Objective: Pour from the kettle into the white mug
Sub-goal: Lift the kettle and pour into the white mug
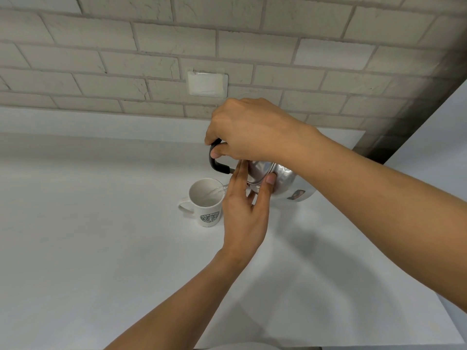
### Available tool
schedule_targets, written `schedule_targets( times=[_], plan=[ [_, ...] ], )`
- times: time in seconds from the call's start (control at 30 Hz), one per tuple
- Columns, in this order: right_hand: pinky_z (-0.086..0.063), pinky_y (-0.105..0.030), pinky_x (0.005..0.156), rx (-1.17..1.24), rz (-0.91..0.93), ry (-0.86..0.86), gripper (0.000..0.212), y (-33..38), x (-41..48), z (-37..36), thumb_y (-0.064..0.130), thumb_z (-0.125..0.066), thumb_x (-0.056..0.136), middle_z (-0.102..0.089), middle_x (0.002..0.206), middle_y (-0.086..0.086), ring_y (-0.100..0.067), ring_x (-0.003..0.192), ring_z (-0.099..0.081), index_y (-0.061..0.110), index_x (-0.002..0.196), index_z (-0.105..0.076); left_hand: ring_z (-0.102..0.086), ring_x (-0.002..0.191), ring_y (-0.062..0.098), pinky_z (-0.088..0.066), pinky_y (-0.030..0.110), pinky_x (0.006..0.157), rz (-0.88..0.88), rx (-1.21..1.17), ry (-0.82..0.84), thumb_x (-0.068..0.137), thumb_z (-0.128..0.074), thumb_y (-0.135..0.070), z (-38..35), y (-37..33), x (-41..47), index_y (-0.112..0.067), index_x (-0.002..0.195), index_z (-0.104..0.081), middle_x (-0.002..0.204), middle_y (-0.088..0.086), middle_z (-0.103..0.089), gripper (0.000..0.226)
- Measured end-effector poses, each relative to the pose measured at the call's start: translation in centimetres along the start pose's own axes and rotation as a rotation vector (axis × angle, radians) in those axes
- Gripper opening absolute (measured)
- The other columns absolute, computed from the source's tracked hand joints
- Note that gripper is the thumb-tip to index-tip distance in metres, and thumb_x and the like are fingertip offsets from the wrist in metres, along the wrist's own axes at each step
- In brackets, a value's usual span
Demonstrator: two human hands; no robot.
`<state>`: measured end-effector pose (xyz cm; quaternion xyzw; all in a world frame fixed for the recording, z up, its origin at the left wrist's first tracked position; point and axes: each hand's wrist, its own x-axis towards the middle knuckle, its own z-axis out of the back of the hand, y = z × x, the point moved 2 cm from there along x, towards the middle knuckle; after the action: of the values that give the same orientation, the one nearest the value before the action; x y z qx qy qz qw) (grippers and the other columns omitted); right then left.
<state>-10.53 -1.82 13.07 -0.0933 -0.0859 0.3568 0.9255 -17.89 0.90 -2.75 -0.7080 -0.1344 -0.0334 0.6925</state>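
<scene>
The metal kettle (285, 179) is tipped over toward nine o'clock, held above the white counter (101, 223), with a thin stream of water falling into the white mug (206, 200) just beside it. The mug stands upright, handle at nine o'clock. The right hand (249, 130) is wrapped around the kettle's black handle (216, 160). The left hand (243, 210) presses spread fingers against the lid (257, 173). A tiled wall (151, 46) lies at twelve o'clock.

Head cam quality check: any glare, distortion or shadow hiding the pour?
Head view: wide-angle bends the brick wall lines; soft arm shadows on the counter; mild sheen on the kettle; the stream into the white mug is faint, partly behind the left hand.
</scene>
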Motion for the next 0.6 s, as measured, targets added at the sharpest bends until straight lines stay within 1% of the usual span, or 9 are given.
schedule_targets(
  times=[0.1, 0.2, 0.23, 0.33, 0.43, 0.5, 0.57, 0.6],
  plan=[
    [-0.058, -0.041, 0.074, -0.016, 0.005, 0.004, 0.026, 0.11, 0.1, 0.09, 0.041, -0.066, 0.096, -0.069, 0.114, -0.002, -0.031, 0.1, -0.068, 0.028, 0.117, -0.074, -0.052, 0.136, -0.003, -0.04, -0.004, 0.092, -0.008, 0.001, -0.005, 0.1, -0.062, -0.05, 0.02, -0.07, -0.06, -0.025, 0.156, -0.049, 0.149, -0.009, -0.06, 0.062],
    [-0.058, -0.042, 0.074, -0.028, 0.007, 0.006, 0.025, 0.15, 0.16, 0.19, 0.04, -0.066, 0.096, -0.069, 0.113, -0.002, -0.031, 0.098, -0.068, 0.028, 0.116, -0.074, -0.056, 0.131, 0.009, -0.041, -0.003, 0.089, -0.014, 0.008, -0.01, 0.099, -0.061, -0.052, -0.04, -0.15, -0.05, -0.026, 0.156, -0.05, 0.147, -0.003, -0.061, 0.064],
    [-0.058, -0.041, 0.073, -0.033, 0.008, 0.008, 0.024, 0.15, 0.19, 0.2, 0.04, -0.066, 0.096, -0.069, 0.113, -0.002, -0.031, 0.097, -0.068, 0.028, 0.115, -0.075, -0.056, 0.131, 0.01, -0.04, -0.004, 0.089, -0.015, 0.009, -0.013, 0.098, -0.061, -0.053, -0.05, -0.2, -0.04, -0.027, 0.156, -0.049, 0.147, -0.003, -0.061, 0.064],
    [-0.056, -0.039, 0.07, -0.05, 0.013, 0.012, 0.023, 0.18, 0.28, 0.25, 0.04, -0.065, 0.096, -0.069, 0.112, -0.002, -0.032, 0.095, -0.068, 0.027, 0.113, -0.075, -0.052, 0.134, -0.004, -0.038, -0.006, 0.09, -0.014, 0.005, -0.017, 0.098, -0.061, -0.053, -0.15, -0.28, -0.07, -0.027, 0.156, -0.048, 0.151, -0.009, -0.059, 0.065],
    [-0.052, -0.037, 0.067, -0.054, 0.016, 0.011, 0.025, 0.24, 0.35, 0.36, 0.04, -0.066, 0.096, -0.067, 0.115, -0.002, -0.032, 0.097, -0.068, 0.028, 0.117, -0.074, -0.045, 0.128, -0.027, -0.036, -0.009, 0.089, -0.013, 0.001, -0.016, 0.098, -0.061, -0.052, -0.21, -0.19, -0.07, -0.027, 0.157, -0.047, 0.148, -0.019, -0.055, 0.066],
    [-0.046, -0.035, 0.064, -0.06, 0.02, 0.015, 0.026, 0.37, 0.41, 0.4, 0.039, -0.066, 0.096, -0.067, 0.116, -0.003, -0.032, 0.097, -0.067, 0.028, 0.118, -0.074, -0.042, 0.124, -0.033, -0.035, -0.01, 0.089, -0.013, -0.008, -0.019, 0.098, -0.061, -0.053, -0.28, -0.09, -0.04, -0.027, 0.157, -0.046, 0.142, -0.029, -0.052, 0.067],
    [-0.042, -0.034, 0.062, -0.076, 0.024, 0.023, 0.025, 0.5, 0.45, 0.46, 0.039, -0.067, 0.096, -0.067, 0.115, -0.003, -0.032, 0.096, -0.067, 0.028, 0.117, -0.074, -0.041, 0.121, -0.035, -0.035, -0.011, 0.087, -0.01, -0.023, -0.024, 0.097, -0.061, -0.054, -0.34, 0.0, -0.01, -0.027, 0.157, -0.046, 0.137, -0.039, -0.048, 0.068],
    [-0.042, -0.034, 0.062, -0.085, 0.026, 0.028, 0.024, 0.56, 0.45, 0.51, 0.038, -0.067, 0.096, -0.067, 0.113, -0.003, -0.032, 0.095, -0.067, 0.027, 0.115, -0.075, -0.042, 0.121, -0.035, -0.035, -0.011, 0.087, -0.01, -0.028, -0.029, 0.097, -0.062, -0.055, -0.37, 0.06, -0.01, -0.027, 0.157, -0.046, 0.135, -0.042, -0.047, 0.069]
  ],
)
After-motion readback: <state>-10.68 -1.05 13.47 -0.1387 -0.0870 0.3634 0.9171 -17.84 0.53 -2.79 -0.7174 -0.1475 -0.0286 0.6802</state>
